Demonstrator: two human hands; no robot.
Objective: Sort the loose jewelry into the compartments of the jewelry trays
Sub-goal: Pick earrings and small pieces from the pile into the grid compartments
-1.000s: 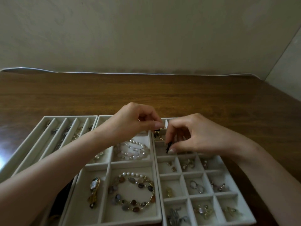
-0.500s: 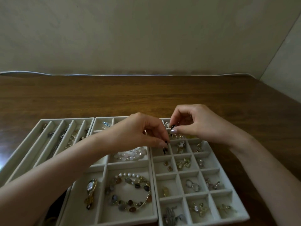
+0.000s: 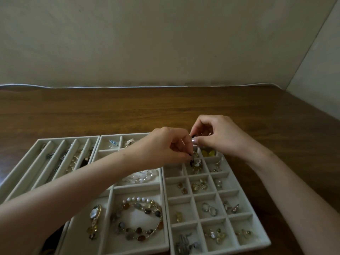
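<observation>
Three pale grey jewelry trays lie side by side on a wooden table: a slotted chain tray (image 3: 36, 159), a middle tray (image 3: 163, 199) with bracelets, and a small-grid tray (image 3: 244, 201) with earrings and rings. My left hand (image 3: 165, 146) pinches a small dark earring (image 3: 191, 161) over the second-row middle cell of the grid tray. My right hand (image 3: 217, 135) hovers over the tray's far edge, thumb and forefinger pinched on another small dark piece (image 3: 193, 136), mostly hidden.
A beaded bracelet (image 3: 137, 219) and a pendant (image 3: 94, 219) lie in the near middle tray. Yellow stones (image 3: 207, 153) sit in a far cell. Bare wooden tabletop (image 3: 110, 111) stretches behind the trays to a wall.
My left hand moved right and slightly away from me, carrying the dark earring from the left column to the middle column. My right hand stayed over the far edge.
</observation>
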